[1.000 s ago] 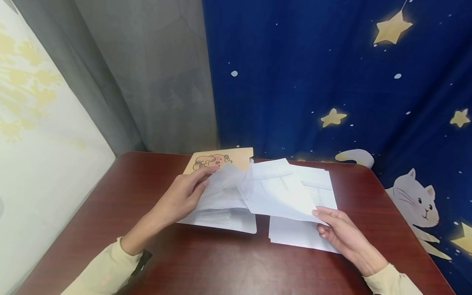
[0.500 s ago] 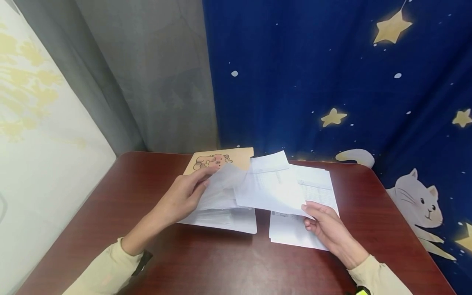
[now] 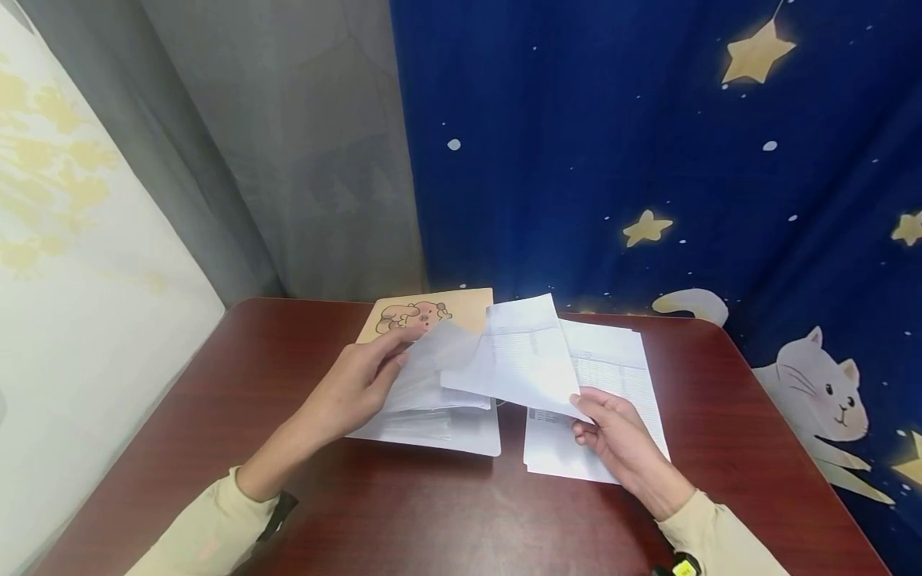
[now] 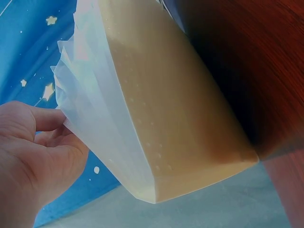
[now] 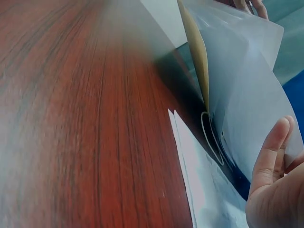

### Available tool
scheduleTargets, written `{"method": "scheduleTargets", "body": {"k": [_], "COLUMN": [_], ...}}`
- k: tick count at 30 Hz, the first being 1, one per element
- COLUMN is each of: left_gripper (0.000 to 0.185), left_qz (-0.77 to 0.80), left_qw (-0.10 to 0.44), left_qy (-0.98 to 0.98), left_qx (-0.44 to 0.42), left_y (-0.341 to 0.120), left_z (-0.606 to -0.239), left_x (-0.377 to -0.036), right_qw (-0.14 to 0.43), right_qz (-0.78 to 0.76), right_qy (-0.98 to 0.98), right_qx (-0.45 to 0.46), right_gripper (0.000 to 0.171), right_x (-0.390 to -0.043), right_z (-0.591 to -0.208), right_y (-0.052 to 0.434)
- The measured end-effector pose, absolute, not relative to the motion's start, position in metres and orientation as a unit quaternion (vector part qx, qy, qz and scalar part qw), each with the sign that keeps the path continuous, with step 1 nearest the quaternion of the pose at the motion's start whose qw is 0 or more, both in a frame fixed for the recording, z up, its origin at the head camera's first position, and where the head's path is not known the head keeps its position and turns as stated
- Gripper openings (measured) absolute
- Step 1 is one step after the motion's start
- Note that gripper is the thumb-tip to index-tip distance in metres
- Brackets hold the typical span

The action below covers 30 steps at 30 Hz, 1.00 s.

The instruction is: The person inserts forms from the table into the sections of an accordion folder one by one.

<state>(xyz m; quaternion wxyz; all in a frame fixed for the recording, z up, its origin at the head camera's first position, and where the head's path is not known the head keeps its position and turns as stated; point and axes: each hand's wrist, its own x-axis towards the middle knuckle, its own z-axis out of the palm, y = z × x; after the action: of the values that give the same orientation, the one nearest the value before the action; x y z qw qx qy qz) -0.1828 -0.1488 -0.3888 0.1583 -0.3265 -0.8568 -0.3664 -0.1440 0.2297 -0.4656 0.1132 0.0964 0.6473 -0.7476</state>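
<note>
A folder with a tan bear-print cover (image 3: 468,302) lies open at the table's back, with clear plastic sleeves (image 3: 435,356) in it. My left hand (image 3: 353,382) pinches the edge of the sleeves between thumb and fingers, also visible in the left wrist view, where the hand (image 4: 42,152) lifts them off the tan cover (image 4: 180,114). My right hand (image 3: 623,438) pinches the near right corner of a printed paper sheet (image 3: 533,352). The sheet's left part shows through the raised sleeve, seemingly inside it. In the right wrist view the right hand (image 5: 278,185) holds the sheet beside the sleeves.
More printed papers (image 3: 619,364) lie on the table right of the folder, partly under the right hand. A thin cord loop (image 5: 205,128) hangs by the folder's edge in the right wrist view. The dark red table (image 3: 446,512) ends at a blue star curtain (image 3: 576,200).
My right hand has moved left with the paper sheet, whose left end reaches further over the sleeve area. The left hand keeps its hold on the sleeves in the same place.
</note>
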Motion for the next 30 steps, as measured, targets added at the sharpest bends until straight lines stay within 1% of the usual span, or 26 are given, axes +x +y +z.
{"method": "scheduleTargets", "body": {"k": [5, 12, 17, 30], "left_gripper": [0.042, 0.043, 0.042, 0.040], "left_qz": [-0.366, -0.369, -0.370, -0.374], "left_qw": [0.158, 0.158, 0.159, 0.141], "left_qy": [-0.857, -0.858, -0.858, -0.862], "left_qx": [-0.326, -0.322, -0.319, -0.312], "left_y": [-0.149, -0.150, -0.150, -0.148], "left_z": [-0.388, -0.387, -0.387, -0.388], "left_x": [-0.182, -0.181, -0.181, -0.180], "right_qw": [0.113, 0.122, 0.129, 0.150], "right_qz": [-0.744, -0.738, -0.743, -0.766], "right_qy": [0.653, 0.661, 0.655, 0.624], "right_qx": [0.084, 0.066, 0.058, 0.038], "right_gripper": [0.039, 0.044, 0.044, 0.034], "right_x": [-0.139, -0.134, -0.136, -0.142], "right_z": [-0.464, -0.459, -0.459, -0.458], "right_y": [0.222, 0.210, 0.200, 0.178]}}
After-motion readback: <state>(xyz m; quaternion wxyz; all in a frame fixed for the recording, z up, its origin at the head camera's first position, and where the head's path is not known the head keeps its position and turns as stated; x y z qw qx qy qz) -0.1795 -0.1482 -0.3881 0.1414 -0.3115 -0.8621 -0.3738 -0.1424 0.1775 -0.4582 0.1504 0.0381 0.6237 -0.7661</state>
